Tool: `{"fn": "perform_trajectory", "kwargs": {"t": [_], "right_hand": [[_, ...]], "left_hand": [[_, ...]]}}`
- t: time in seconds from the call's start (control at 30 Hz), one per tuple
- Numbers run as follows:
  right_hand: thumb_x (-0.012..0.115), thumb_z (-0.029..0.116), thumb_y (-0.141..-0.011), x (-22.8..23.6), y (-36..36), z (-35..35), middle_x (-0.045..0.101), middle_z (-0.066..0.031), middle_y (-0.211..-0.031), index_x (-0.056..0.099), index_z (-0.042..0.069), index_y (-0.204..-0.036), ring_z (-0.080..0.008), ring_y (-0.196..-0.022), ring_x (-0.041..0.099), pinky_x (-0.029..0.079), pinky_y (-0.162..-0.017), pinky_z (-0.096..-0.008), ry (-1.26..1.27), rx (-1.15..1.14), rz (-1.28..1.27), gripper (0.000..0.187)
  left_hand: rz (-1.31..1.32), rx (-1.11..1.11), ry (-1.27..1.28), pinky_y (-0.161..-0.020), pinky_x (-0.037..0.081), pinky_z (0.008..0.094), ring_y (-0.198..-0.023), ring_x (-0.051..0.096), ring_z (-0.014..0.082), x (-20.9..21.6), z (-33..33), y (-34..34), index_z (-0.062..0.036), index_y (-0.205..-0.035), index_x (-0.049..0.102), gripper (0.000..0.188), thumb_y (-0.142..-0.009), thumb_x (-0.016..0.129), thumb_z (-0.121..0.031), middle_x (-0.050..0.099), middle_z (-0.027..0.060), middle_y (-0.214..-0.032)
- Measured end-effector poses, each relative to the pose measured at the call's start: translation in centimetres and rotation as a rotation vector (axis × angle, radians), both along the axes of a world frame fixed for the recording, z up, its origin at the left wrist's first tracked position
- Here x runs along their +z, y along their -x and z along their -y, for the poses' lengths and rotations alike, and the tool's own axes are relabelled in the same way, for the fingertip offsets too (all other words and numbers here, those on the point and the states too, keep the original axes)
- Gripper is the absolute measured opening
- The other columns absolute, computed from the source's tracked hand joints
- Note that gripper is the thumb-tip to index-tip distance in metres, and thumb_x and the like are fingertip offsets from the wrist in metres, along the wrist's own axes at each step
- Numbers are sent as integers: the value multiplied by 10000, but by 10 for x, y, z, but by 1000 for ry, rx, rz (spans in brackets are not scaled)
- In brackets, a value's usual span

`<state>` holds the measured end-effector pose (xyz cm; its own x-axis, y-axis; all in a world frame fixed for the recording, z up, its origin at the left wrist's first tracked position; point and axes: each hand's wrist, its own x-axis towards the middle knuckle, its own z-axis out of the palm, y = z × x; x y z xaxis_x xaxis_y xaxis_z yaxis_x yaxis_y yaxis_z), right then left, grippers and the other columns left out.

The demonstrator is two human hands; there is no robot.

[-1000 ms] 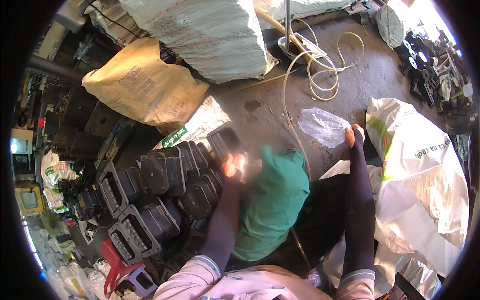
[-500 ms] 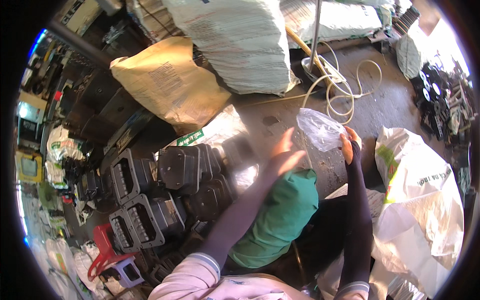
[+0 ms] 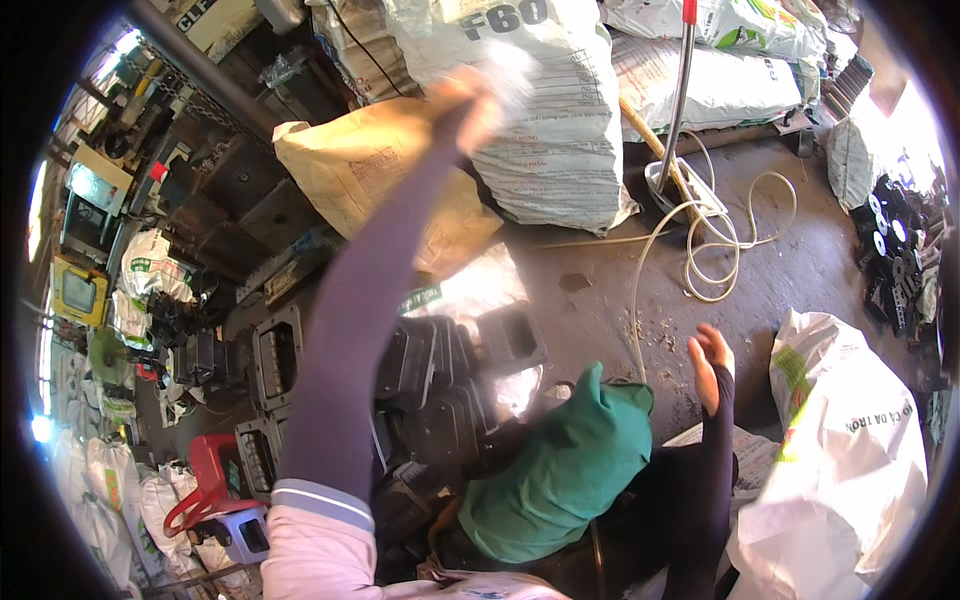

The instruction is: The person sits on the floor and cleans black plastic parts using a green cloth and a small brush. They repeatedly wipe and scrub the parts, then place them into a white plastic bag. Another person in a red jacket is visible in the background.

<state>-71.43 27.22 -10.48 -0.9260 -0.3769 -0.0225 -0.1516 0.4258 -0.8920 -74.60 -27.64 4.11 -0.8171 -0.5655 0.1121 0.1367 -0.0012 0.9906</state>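
Observation:
My left hand (image 3: 468,108), smeared by motion, is stretched far forward over the brown paper sack (image 3: 350,150) and beside the large white woven sack (image 3: 560,130). A clear plastic bag (image 3: 512,72), also blurred, is in its fingers. My right hand (image 3: 711,362) is raised above the floor with its fingers apart and nothing in them. It is nearest to the white sack with green print (image 3: 840,440) at the right. Green cloth (image 3: 570,470) covers my knee between the two arms. Below my left arm stand several black housings (image 3: 440,420), partly hidden by the sleeve.
A pale hose (image 3: 735,245) lies coiled on the floor beside a wooden handle (image 3: 640,125) and a metal pole (image 3: 682,90). Red (image 3: 208,485) and lilac (image 3: 240,537) plastic stools are at lower left. Black parts (image 3: 890,250) pile up at far right.
The plastic bag has left my right hand and gone forward and left with my left hand, toward the sacks. My right hand has come lower and nearer. The view has shifted slightly.

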Motion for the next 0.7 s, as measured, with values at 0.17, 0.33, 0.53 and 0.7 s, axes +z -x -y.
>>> {"fn": "perform_trajectory", "kwargs": {"t": [0.17,0.33,0.53,0.7], "right_hand": [[653,164,-921,-37,-12,-25,649,-59,-836,618,5,-1178,-112,-738,593,494,-669,-274,-165,-106,99,305],[666,132,-898,-38,-20,-4,658,-65,-810,622,27,-1184,-124,-720,608,510,-676,-284,-205,49,-55,308],[668,127,-889,-28,-27,5,695,-109,-839,616,31,-1190,-147,-741,644,524,-693,-300,-276,99,-96,321],[677,124,-876,-35,-26,4,698,-115,-827,611,30,-1193,-159,-695,637,522,-670,-307,-293,137,-123,337]], "left_hand": [[88,740,824,-730,507,331,-800,663,201,131,149,-107,7,-1053,697,430,-863,684,-378,709,99,-883],[929,931,1042,-1047,418,453,-1241,569,346,125,195,-168,-102,-1232,658,574,-874,518,-528,621,174,-1303],[1719,621,1518,-1048,392,454,-1209,592,296,86,181,-156,-150,-1249,676,579,-917,386,-525,637,109,-1307],[1744,456,1524,-1034,407,436,-1207,596,288,87,171,-140,-154,-1251,674,584,-912,396,-540,640,108,-1301]]}}
